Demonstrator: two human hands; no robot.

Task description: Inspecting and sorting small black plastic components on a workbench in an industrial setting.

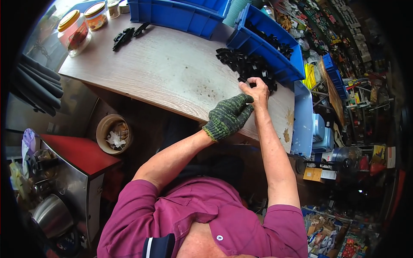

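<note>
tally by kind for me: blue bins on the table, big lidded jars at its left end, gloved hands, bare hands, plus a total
Blue bins: 2
Big lidded jars: 2
Gloved hand (left): 1
Bare hand (right): 1
Total: 6

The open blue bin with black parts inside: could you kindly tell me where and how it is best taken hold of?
The blue bin is probably best gripped by its end rims, left and right, from above: it is long and open-topped, and a loose pile of black parts crowds its near wall.
</note>
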